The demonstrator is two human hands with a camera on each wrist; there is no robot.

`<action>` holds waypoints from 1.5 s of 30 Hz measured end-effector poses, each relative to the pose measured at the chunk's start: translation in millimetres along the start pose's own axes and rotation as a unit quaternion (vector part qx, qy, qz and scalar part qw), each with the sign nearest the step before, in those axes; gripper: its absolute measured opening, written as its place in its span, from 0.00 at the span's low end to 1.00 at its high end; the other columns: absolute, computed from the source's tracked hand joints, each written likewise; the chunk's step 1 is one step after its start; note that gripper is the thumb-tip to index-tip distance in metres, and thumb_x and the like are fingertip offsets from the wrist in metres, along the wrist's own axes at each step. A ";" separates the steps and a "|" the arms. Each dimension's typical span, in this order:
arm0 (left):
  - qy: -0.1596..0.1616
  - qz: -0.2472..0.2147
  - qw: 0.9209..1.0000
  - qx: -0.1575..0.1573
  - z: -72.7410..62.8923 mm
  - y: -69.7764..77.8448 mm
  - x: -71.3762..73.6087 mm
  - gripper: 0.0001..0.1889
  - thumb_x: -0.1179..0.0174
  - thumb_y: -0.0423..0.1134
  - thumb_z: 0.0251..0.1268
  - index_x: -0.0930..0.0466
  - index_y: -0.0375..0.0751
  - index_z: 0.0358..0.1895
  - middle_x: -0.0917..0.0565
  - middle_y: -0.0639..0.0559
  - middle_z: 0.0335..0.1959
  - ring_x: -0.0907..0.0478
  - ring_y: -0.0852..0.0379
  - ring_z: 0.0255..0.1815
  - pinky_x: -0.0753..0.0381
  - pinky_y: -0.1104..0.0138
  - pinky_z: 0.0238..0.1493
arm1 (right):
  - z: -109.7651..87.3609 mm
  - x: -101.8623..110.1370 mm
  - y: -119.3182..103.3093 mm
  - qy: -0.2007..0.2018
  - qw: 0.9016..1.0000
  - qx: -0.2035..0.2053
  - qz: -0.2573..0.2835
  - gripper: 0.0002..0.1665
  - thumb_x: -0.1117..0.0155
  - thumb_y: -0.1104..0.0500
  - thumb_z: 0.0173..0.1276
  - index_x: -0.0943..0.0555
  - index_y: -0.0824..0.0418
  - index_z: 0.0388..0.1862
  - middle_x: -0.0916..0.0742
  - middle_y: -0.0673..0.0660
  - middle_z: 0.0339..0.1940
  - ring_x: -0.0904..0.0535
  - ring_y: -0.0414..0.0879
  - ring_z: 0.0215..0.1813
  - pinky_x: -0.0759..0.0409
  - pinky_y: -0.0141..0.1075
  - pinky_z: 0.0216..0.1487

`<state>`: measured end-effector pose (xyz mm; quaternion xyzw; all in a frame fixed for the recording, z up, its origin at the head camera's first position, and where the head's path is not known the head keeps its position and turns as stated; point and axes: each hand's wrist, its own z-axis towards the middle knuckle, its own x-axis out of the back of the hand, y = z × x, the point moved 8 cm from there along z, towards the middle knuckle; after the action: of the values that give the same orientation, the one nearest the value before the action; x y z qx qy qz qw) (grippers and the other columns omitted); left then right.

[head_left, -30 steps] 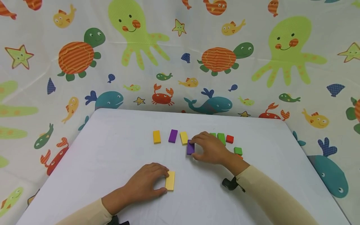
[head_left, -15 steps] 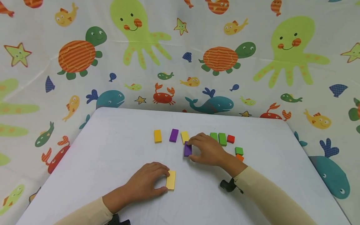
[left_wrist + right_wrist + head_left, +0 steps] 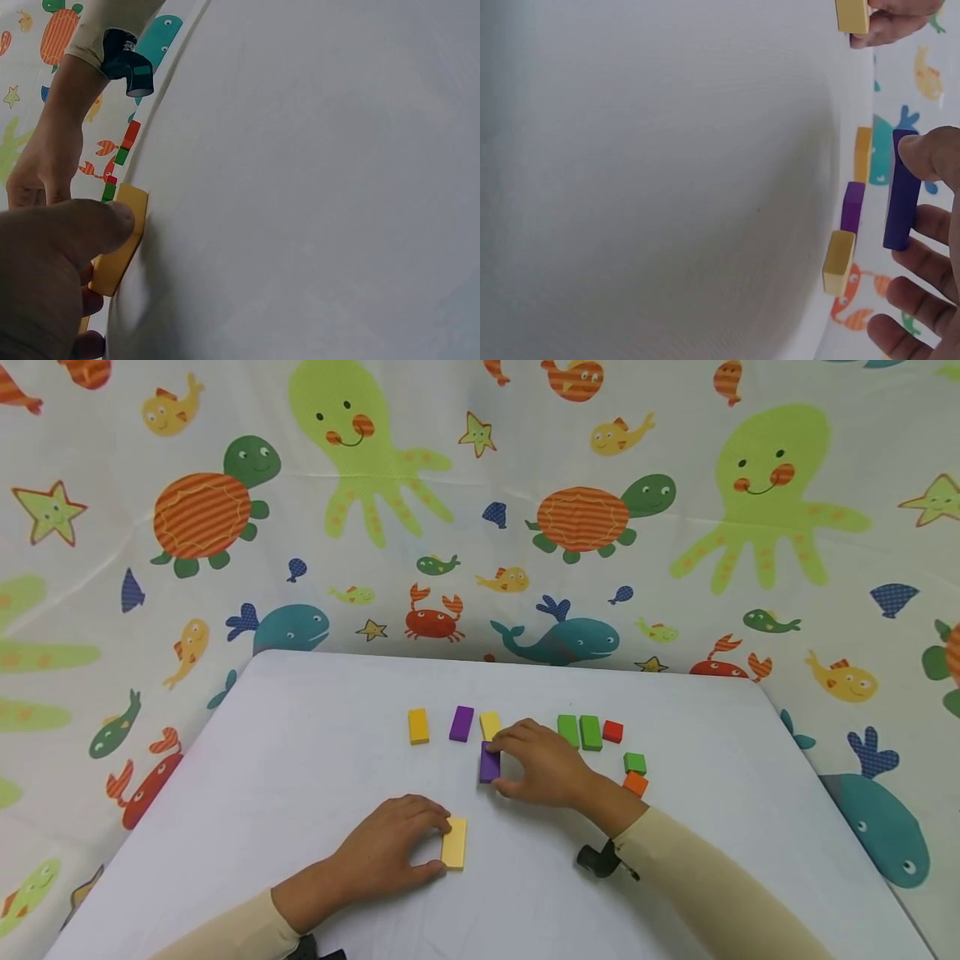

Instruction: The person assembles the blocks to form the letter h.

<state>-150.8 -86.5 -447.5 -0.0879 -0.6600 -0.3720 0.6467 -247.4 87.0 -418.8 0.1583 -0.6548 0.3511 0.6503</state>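
My left hand (image 3: 386, 850) pinches a pale yellow block (image 3: 454, 845) at its ends, near the middle front of the white table. In the left wrist view the thumb lies over that yellow block (image 3: 120, 251). Farther back and to the right, my right hand (image 3: 546, 766) holds a purple block (image 3: 489, 765) by its two ends. The right wrist view shows this purple block (image 3: 903, 191) between thumb and fingers, raised off the table. A yellow block (image 3: 490, 724) lies just behind it, its near end partly covered.
A second purple block (image 3: 461, 724) and an orange-yellow block (image 3: 418, 727) lie at the back left. Behind my right hand are two green blocks (image 3: 590, 732), a red cube (image 3: 612, 731), a small green block (image 3: 634, 762) and an orange cube (image 3: 635, 783). A patterned cloth (image 3: 465, 510) hangs behind the table.
My right hand has carried the purple block a little to the left and nearer to me, uncovering the green blocks and orange cube. The left hand and its yellow block stay in place.
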 end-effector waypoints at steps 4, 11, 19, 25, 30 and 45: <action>0.007 0.002 1.000 -0.008 -0.7 1.0 0.6 0.20 0.25 0.53 0.57 0.17 0.53 0.50 0.18 0.60 0.56 0.24 0.59 0.61 0.24 0.54 0.62 | 1.1 -1.8 -3.4 -0.002 1.000 0.003 0.000 0.31 0.28 0.38 0.64 0.17 0.47 0.63 0.17 0.45 0.63 0.28 0.44 0.68 0.24 0.44 0.66; 0.015 0.002 1.000 -0.014 -0.5 1.8 2.1 0.20 0.25 0.53 0.56 0.17 0.53 0.49 0.18 0.60 0.56 0.24 0.59 0.61 0.24 0.55 0.61 | 1.4 -4.0 -8.8 -0.001 1.000 0.009 0.008 0.30 0.28 0.39 0.64 0.17 0.48 0.62 0.18 0.45 0.63 0.28 0.44 0.68 0.24 0.44 0.66; 0.006 -0.001 1.000 -0.006 -0.6 1.9 1.4 0.20 0.25 0.53 0.57 0.18 0.53 0.50 0.18 0.61 0.57 0.25 0.59 0.62 0.24 0.54 0.62 | 2.9 -7.4 -14.3 -0.006 1.000 0.014 0.008 0.30 0.28 0.39 0.64 0.18 0.48 0.62 0.18 0.44 0.62 0.28 0.43 0.67 0.24 0.43 0.65; 0.011 0.002 1.000 -0.011 -0.8 1.9 1.9 0.20 0.25 0.54 0.57 0.18 0.53 0.50 0.18 0.61 0.57 0.25 0.59 0.61 0.24 0.54 0.61 | 4.1 -11.7 -18.7 -0.015 1.000 0.020 0.013 0.30 0.28 0.39 0.64 0.18 0.48 0.63 0.18 0.44 0.62 0.28 0.42 0.67 0.24 0.41 0.66; 0.013 0.001 1.000 -0.013 -0.5 1.6 1.9 0.20 0.25 0.54 0.56 0.18 0.54 0.50 0.18 0.61 0.56 0.24 0.59 0.61 0.24 0.54 0.61 | 4.9 -14.0 -23.1 -0.019 1.000 0.022 0.010 0.31 0.28 0.39 0.64 0.18 0.49 0.63 0.18 0.44 0.63 0.29 0.43 0.68 0.24 0.41 0.66; 0.041 0.009 0.998 -0.038 -1.6 3.0 3.6 0.20 0.24 0.50 0.55 0.17 0.51 0.49 0.17 0.60 0.55 0.24 0.59 0.59 0.23 0.54 0.59 | 7.7 -23.3 -33.0 -0.035 0.999 0.033 0.008 0.31 0.27 0.38 0.64 0.17 0.50 0.62 0.16 0.44 0.61 0.27 0.42 0.66 0.24 0.40 0.65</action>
<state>-148.2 -86.6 -443.3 -0.1032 -0.6174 -0.3945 0.6728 -228.8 52.8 -432.1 0.1862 -0.6668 0.3720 0.6184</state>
